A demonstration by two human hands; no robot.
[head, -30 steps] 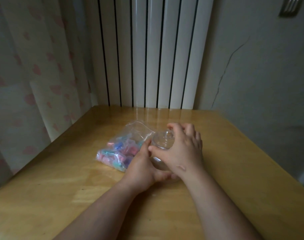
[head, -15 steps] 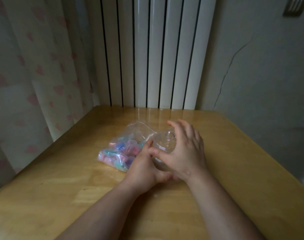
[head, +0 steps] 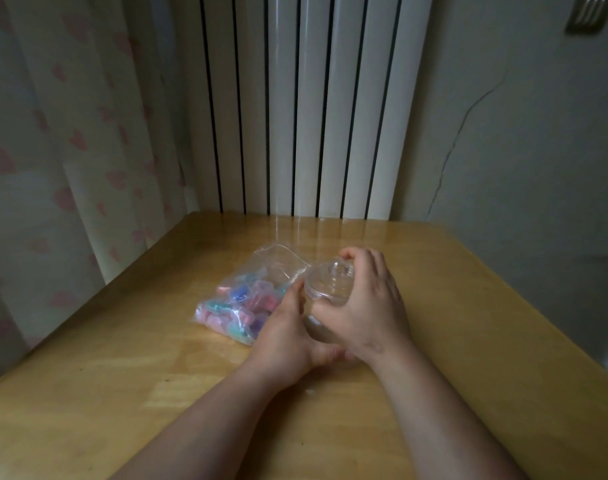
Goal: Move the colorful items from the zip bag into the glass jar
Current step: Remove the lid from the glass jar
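Right hand point(head: 368, 306) clasps the clear lid point(head: 330, 280) of the glass jar point(head: 317, 332) as the left hand point(head: 285, 327) grips its side, seemingly to open it; the zip bag point(head: 278, 261) of colorful items point(head: 240, 299) lies just left of the jar

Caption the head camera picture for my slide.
Left hand and right hand grip the lidded glass jar beside a zip bag of colorful items.

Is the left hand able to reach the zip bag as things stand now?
Probably yes: the zip bag lies just beside the left hand, nothing between them. But that hand grips the glass jar and must let go first.
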